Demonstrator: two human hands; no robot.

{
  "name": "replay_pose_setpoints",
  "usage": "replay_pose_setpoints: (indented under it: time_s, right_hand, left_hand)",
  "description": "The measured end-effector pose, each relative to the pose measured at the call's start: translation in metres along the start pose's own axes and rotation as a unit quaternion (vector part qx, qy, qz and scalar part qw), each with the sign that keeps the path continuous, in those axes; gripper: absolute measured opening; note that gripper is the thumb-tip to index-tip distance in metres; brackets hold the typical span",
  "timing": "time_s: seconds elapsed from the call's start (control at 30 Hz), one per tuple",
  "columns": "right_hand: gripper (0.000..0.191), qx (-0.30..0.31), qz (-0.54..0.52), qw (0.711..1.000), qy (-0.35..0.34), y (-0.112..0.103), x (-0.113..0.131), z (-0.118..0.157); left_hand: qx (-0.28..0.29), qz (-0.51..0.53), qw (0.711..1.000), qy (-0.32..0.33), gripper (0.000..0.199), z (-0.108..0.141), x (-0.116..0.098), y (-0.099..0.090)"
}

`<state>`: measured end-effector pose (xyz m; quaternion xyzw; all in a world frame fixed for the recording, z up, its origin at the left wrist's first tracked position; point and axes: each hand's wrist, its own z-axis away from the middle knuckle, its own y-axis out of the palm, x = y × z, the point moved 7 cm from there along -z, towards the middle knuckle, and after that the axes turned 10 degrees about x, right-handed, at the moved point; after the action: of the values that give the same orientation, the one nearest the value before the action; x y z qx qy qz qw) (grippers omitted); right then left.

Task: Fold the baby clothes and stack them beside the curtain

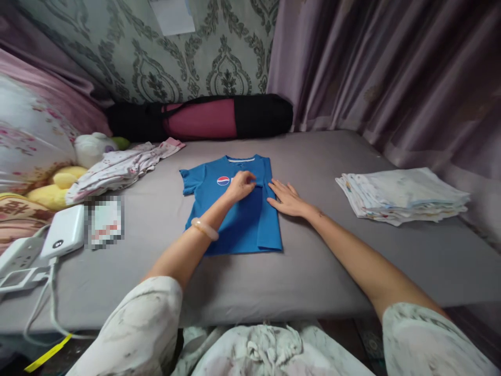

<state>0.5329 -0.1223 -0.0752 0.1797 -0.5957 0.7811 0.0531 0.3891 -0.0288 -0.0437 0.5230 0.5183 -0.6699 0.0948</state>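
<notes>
A blue T-shirt (238, 224) with a round red, white and blue logo lies front up on the grey bed sheet, its neckline away from me. Its right side is folded inward in a long strip, while the left sleeve sticks out flat. My left hand (240, 186) is over the chest beside the logo, its curled fingers closed at the folded-in sleeve; the fingertips are partly hidden. Flat at the folded right edge, my right hand (289, 199) has its fingers spread, partly on the cloth and partly on the sheet.
A stack of folded cloths (403, 196) lies at the right. Across the back runs a black and maroon long bag (199, 119). At the left are a crumpled floral garment (117, 169), plush toys, a white power bank (64, 232), a power strip (19, 253) and cables.
</notes>
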Motion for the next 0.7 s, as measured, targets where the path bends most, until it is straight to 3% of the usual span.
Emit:
replay_pose_setpoints:
  time_s: [0.1,0.17,0.23,0.4,0.7]
  right_hand:
    - [0.067,-0.004,0.009,1.0,-0.013,0.003,0.0,0.015]
    - [0.066,-0.009,0.007,1.0,-0.016,0.004,-0.002,0.021]
    - [0.064,-0.016,0.002,1.0,-0.017,0.005,-0.004,0.024]
    - [0.062,-0.031,-0.012,0.999,-0.017,0.006,-0.007,0.028]
    - [0.059,-0.044,-0.033,0.998,-0.029,0.005,-0.007,0.033]
  left_hand:
    - [0.171,-0.011,0.982,0.075,0.013,0.052,-0.039,0.025]
    - [0.239,-0.046,0.963,0.115,0.02,0.088,-0.059,0.039]
    - [0.268,-0.091,0.947,0.151,0.026,0.116,-0.072,0.049]
    - [0.248,-0.181,0.934,0.18,0.025,0.143,-0.078,0.061]
    - [0.21,-0.225,0.931,0.196,0.019,0.15,-0.088,0.081]
